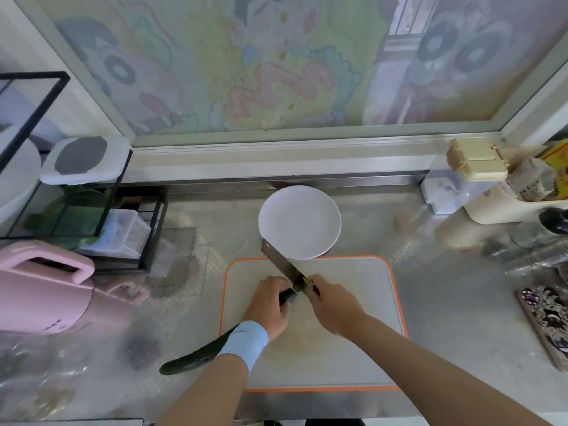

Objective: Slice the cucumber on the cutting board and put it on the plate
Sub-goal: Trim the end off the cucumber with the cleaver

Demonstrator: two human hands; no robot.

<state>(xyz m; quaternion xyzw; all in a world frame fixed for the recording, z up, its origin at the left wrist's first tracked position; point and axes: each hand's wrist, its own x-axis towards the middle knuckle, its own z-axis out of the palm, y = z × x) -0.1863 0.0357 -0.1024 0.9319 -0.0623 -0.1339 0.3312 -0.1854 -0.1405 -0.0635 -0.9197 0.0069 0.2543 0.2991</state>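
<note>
A long dark green cucumber [196, 355] lies slantwise across the left edge of the orange-rimmed cutting board [353, 318]; its lower end hangs off over the counter and its middle is hidden under my wrist. My left hand [270, 305] grips the cucumber's upper end on the board. My right hand [332, 305] holds the handle of a cleaver [279, 259], whose wide blade slants up to the left, its edge right at the cucumber's tip. A white plate [299, 221] sits bare just beyond the board.
A black wire rack [132, 229] with containers and a pink appliance [46, 287] stand at the left. Boxes, a cream holder [504, 207] and glass jars [534, 253] crowd the right. A patterned phone case [547, 321] lies at the right edge.
</note>
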